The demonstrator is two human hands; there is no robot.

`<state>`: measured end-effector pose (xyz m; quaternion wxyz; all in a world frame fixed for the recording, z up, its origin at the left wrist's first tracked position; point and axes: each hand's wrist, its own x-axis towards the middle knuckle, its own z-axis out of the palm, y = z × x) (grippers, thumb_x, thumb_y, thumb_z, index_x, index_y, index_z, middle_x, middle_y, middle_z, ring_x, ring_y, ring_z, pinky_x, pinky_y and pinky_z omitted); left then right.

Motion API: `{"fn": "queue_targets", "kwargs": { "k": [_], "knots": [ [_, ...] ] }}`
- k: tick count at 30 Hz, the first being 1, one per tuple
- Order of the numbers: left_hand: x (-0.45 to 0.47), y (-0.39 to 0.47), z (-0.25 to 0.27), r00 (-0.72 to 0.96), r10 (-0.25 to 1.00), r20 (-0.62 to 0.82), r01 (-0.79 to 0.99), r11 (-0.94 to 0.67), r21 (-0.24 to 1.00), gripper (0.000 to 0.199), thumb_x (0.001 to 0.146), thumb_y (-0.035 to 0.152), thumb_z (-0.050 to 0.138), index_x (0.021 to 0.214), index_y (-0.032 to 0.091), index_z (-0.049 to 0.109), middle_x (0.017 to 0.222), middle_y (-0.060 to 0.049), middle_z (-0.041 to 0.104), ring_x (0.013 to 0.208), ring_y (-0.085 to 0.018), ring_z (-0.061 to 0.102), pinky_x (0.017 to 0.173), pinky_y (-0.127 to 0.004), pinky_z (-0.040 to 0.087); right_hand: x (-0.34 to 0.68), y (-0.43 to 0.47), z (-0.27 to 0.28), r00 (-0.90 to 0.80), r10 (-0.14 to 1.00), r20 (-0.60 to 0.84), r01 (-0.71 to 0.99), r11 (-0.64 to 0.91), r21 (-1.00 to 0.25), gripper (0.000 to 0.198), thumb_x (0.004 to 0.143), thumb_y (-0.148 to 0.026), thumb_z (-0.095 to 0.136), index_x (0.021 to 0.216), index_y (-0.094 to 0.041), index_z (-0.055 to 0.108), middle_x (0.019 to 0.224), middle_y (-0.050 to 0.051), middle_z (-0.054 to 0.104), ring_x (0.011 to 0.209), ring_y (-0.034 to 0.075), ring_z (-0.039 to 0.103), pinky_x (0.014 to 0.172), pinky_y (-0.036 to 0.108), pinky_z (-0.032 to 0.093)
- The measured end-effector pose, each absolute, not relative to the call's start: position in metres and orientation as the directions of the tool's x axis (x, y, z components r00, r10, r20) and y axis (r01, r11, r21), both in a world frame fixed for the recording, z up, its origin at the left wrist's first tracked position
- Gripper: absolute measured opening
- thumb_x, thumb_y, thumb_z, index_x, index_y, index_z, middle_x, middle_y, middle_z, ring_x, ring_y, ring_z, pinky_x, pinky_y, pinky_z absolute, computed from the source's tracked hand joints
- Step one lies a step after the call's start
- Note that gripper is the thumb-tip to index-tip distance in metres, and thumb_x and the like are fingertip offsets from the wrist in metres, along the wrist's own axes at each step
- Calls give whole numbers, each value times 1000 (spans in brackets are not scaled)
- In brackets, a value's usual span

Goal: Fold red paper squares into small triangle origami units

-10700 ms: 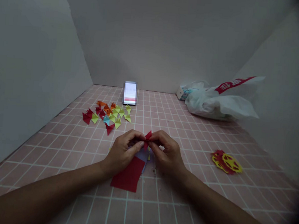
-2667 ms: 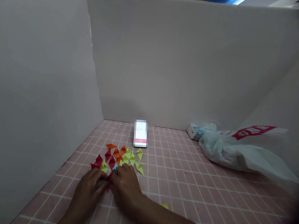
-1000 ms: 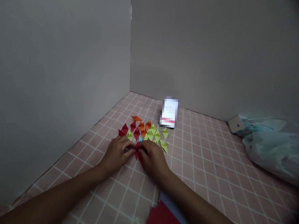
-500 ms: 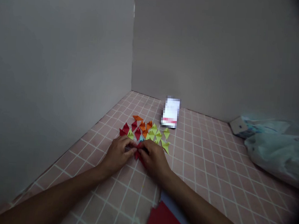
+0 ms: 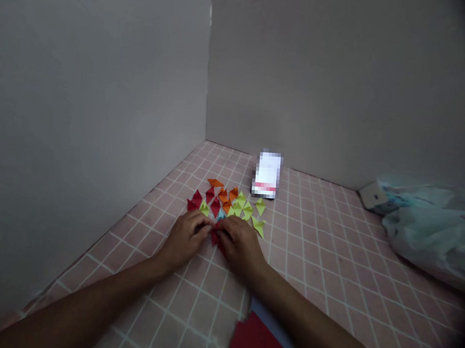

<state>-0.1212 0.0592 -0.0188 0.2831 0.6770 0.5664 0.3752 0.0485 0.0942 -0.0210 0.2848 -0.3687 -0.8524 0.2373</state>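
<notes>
A small folded piece of red paper (image 5: 214, 238) is pinched between my two hands, low over the table. My left hand (image 5: 187, 235) grips its left side with thumb and fingertips. From the right, my right hand (image 5: 239, 242) closes on the same paper and hides part of it. Just beyond my fingers lie several small folded paper pieces: red ones (image 5: 215, 206), orange ones (image 5: 223, 195) and yellow-green ones (image 5: 247, 210). A bit of blue folded paper (image 5: 221, 214) shows right behind my fingertips.
A lit phone (image 5: 267, 174) leans near the back wall. Red paper sheets (image 5: 259, 341) lie at the front, beside my right forearm. A plastic bag (image 5: 433, 244) and a small box (image 5: 374, 197) sit at the right. Grey walls meet behind the pink checked tabletop (image 5: 311, 242).
My fingers have shifted slightly on the red paper, both hands still pinching it. The whole view has moved a little; the other paper pieces lie as before.
</notes>
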Motion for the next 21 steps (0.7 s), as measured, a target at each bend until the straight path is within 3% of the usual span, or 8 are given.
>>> {"fn": "queue_targets", "kwargs": {
  "k": [10,16,21],
  "knots": [
    [-122,58,-14,63,987,151,478,-163,863,19,90,23,47,79,18,62,83,-3,61,82,-19,58,78,-31,43,50,92,-20,-575,729,372,525,677,-516,15,89,-7,57,78,-15,63,78,5,60,73,18,53,68,28,36],
    [-121,59,-17,59,986,155,492,-164,855,19,90,24,47,76,18,59,82,-3,61,81,-19,57,77,-31,42,49,91,-20,-601,688,406,568,725,-389,20,92,-11,55,74,-16,63,76,6,60,71,19,52,68,30,35],
    [-120,57,-13,39,995,95,432,-102,896,21,90,26,47,75,18,59,80,-2,59,79,-18,56,75,-30,42,50,91,-21,-608,680,410,566,734,-376,18,91,-10,54,78,-15,65,79,7,62,73,19,52,68,30,34]
  ]
}}
